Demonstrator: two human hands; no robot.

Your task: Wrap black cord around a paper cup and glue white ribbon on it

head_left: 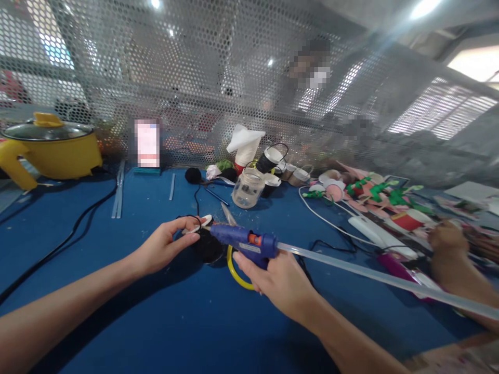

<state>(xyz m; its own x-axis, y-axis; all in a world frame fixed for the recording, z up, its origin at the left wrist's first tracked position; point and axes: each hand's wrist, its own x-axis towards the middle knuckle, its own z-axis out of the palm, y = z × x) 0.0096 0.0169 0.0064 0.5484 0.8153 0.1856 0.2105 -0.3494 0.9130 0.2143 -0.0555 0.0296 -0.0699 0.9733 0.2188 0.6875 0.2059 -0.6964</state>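
Glue gun [245, 243], blue with an orange trigger, sits in my right hand [277, 283] near the middle of the worktop [163, 322], fingers clenched round its grip. I hold it level, nozzle pointing left at the small white piece [203, 222], so the tip meets the work squarely. A long clear glue stick [374, 278] juts from its back toward the right edge. My left hand [166, 248] pinches that white piece between thumb and fingertips, right above a black round part [208, 248], presumably to steady it at the nozzle. I can't tell whether the white piece touches the black one. A yellow ring [235, 270] lies just under the gun, partly hidden by my right hand.

Behind, toward the far edge: a clear plastic jar [248, 189], a white paper cup [245, 145] with paper stuffed in it, a few dark cups [271, 160]. Scissors [226, 213] lie between the jar and my hands. Far left corner holds a yellow pot [50, 148] with a glass lid; a black cable [58, 244] runs from there along the left side. Right side is cluttered with green and pink craft pieces [374, 195] and a white cord [331, 221]. Another person's hand [448, 244] rests at the right edge, well apart from mine. A perforated mesh screen [195, 78] backs the far edge.
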